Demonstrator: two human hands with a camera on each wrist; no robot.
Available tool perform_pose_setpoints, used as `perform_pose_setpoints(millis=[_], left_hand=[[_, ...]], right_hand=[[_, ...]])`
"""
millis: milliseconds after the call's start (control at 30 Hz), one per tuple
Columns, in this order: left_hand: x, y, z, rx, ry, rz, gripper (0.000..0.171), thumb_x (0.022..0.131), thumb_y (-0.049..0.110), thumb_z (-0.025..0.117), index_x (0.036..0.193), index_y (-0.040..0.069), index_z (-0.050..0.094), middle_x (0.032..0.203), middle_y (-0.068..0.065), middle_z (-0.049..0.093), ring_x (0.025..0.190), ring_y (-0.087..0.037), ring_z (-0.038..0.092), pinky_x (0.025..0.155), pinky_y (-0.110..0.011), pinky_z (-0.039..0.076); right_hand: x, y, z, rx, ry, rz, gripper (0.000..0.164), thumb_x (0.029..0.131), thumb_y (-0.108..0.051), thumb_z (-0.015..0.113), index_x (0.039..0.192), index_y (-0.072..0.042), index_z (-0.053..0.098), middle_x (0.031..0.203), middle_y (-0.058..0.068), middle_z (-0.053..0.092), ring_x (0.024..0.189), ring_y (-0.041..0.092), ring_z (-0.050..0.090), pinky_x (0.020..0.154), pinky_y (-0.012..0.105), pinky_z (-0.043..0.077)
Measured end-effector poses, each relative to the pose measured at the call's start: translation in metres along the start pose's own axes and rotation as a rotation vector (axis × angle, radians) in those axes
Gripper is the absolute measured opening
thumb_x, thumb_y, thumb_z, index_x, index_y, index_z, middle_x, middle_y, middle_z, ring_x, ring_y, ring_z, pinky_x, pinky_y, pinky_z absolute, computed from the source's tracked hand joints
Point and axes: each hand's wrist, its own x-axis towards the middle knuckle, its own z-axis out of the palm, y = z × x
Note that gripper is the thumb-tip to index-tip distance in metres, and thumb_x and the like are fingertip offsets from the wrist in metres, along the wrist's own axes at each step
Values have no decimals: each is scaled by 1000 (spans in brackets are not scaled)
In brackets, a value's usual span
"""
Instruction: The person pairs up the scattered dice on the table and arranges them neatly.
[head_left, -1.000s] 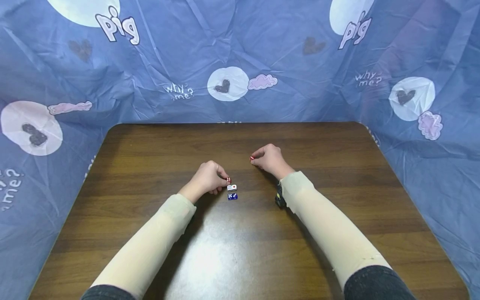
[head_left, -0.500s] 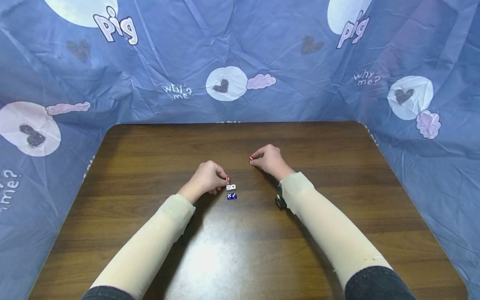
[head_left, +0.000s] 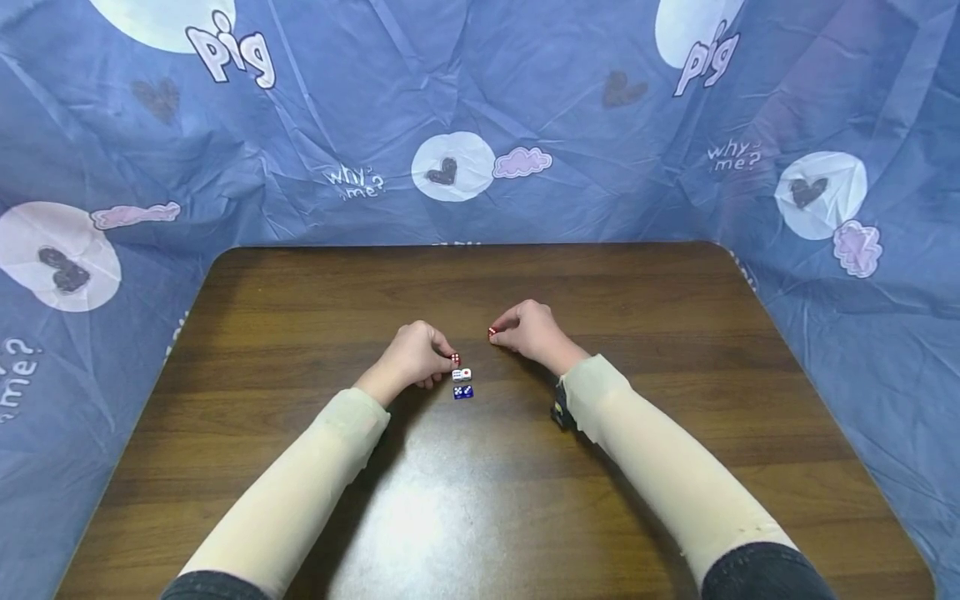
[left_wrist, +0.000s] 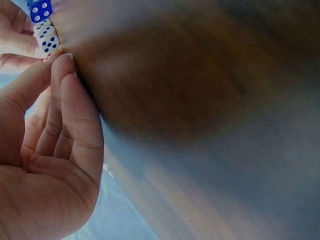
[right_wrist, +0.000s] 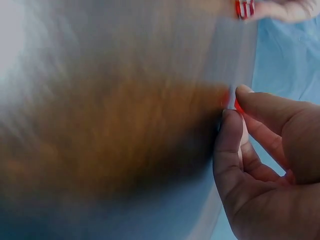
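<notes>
In the head view my left hand (head_left: 411,353) pinches a red die (head_left: 455,359) just behind two white dice (head_left: 461,375) set side by side. Two blue dice (head_left: 462,392) lie in front of the white ones. To the right and farther back, my right hand (head_left: 536,334) holds a second red die (head_left: 492,333) between thumb and fingertips, apart from the group. The left wrist view shows a blue die (left_wrist: 40,11) and white dice (left_wrist: 47,37) beyond my left fingertips; they hide most of the red die. In the right wrist view, fingertips largely cover the red die (right_wrist: 238,106).
The brown wooden table (head_left: 637,467) reaches to a blue printed cloth (head_left: 322,108) hanging behind and along both sides. A dark device (head_left: 559,404) sits under my right wrist. Light glares off the table's front middle.
My right hand has moved left and toward me with its red die, closer to the group. The left hand and the white and blue dice stay in place.
</notes>
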Motion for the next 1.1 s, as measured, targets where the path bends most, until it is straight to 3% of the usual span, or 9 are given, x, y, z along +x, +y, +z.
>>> perform_pose_setpoints(millis=[133, 333, 1100], left_hand=[[1, -1, 0, -5, -6, -2, 4, 86, 7, 81, 90, 6, 79, 59, -10, 67, 49, -24, 67, 45, -32, 55], [0, 0, -1, -5, -14, -4, 4, 86, 7, 81, 89, 5, 80, 60, -10, 68, 50, -23, 67, 45, -31, 55], [1, 4, -4, -14, -45, -4, 5, 87, 8, 82, 90, 5, 79, 62, -12, 68, 51, -23, 67, 46, -31, 55]], right_hand=[[-6, -6, 8, -56, -26, -78, 13, 86, -22, 84, 96, -14, 83, 78, -10, 73, 74, 8, 64, 73, 29, 50], [-11, -18, 17, -72, -104, -161, 11, 86, -18, 85, 95, -12, 82, 77, -10, 73, 71, 5, 63, 68, 26, 50], [-5, -21, 21, -63, -203, -240, 12, 82, -14, 87, 93, -13, 82, 73, -11, 70, 67, 7, 64, 64, 24, 51]])
